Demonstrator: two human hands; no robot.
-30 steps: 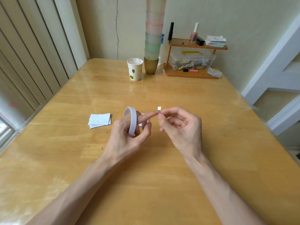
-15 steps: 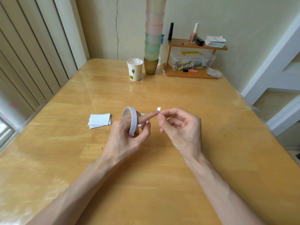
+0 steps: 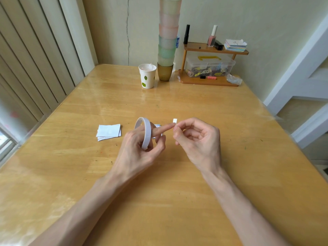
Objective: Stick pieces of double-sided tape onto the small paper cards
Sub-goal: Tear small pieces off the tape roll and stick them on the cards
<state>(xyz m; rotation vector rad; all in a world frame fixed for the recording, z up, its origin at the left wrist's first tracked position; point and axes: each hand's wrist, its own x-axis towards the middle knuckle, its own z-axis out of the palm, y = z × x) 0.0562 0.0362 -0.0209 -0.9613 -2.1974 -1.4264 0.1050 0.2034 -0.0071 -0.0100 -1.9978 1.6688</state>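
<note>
Gripping the tape roll (image 3: 146, 134) in the left hand (image 3: 136, 151), thumb and lower fingers curled round its rim, index finger straight and touching the tape piece (image 3: 175, 121). Pinching that small white piece at the fingertips of the right hand (image 3: 197, 141), other fingers loosely curled. Held close together above the table (image 3: 177, 201), leaving the paper cards (image 3: 109, 132) stacked flat to the left, untouched. Unchanged from half a second ago: same grips, same place.

Tape roll (image 3: 147, 133) in left hand (image 3: 135, 157)
</note>
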